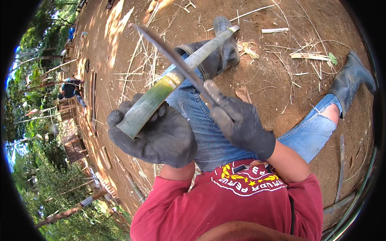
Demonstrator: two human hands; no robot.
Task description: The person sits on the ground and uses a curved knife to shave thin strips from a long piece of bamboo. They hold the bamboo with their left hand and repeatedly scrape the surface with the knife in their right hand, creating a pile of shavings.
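Note:
A split length of green bamboo slants from my left hand up and away to the right. My left hand, in a dark grey work glove, is closed around its near end with the palm upward. The bamboo's far end lies over my left rubber boot. In my gloved right hand I grip a machete, its handle mostly hidden by the fingers. The long, dark machete blade points up and left and crosses over the bamboo near its pale, scraped joint. Whether blade and bamboo touch, I cannot tell.
Bamboo shavings and pale split pieces litter the brown dirt ground. My right boot stretches out at the right. Long green poles lie along the right edge. Far left, another person bends near trees and wooden frames.

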